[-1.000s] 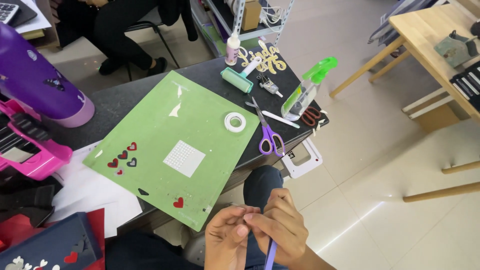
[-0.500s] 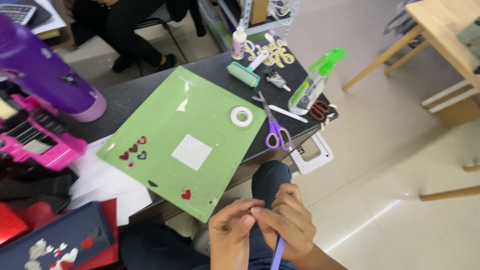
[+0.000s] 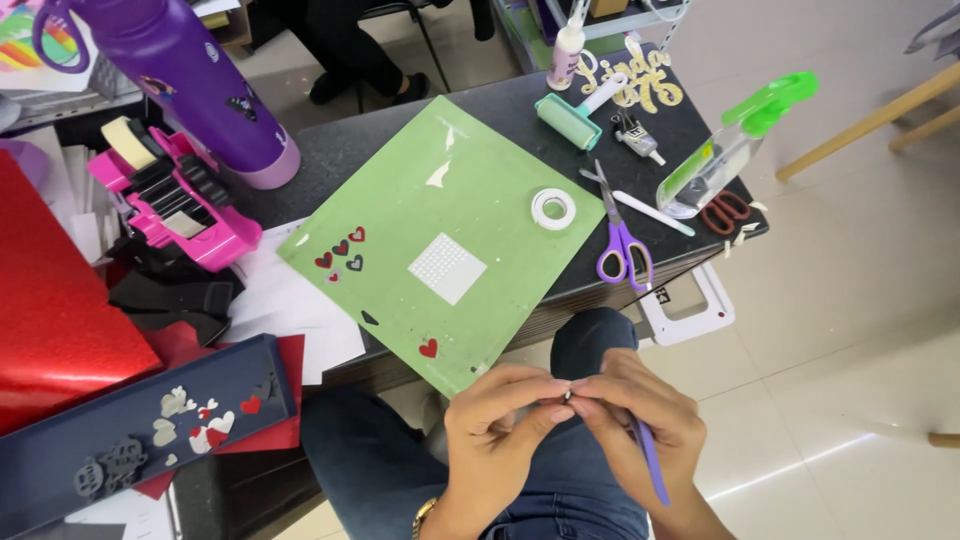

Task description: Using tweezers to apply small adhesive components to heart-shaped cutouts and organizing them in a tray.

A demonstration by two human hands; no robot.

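My left hand (image 3: 505, 420) and my right hand (image 3: 635, 410) meet over my lap, just below the front edge of the green cutting mat (image 3: 440, 235). My right hand grips a thin purple tool (image 3: 650, 462) whose tip sits at the left fingertips. The left thumb and forefinger pinch a tiny piece (image 3: 566, 396) there, too small to identify. On the mat lie small heart cutouts (image 3: 342, 252), one red heart (image 3: 428, 348), a white dotted square (image 3: 447, 268) and a white tape roll (image 3: 553, 208).
On the dark table (image 3: 400, 140): purple scissors (image 3: 622, 240), teal roller (image 3: 575, 112), spray bottle with green trigger (image 3: 735, 145), purple water bottle (image 3: 200, 85), pink tape dispenser (image 3: 175, 205). Red sheet (image 3: 50, 300) and navy tray (image 3: 130, 425) sit left. A person sits beyond.
The view has shifted left and closer to the table. My hands stay together over my lap, the fingertips pinched tighter around the tool's tip.
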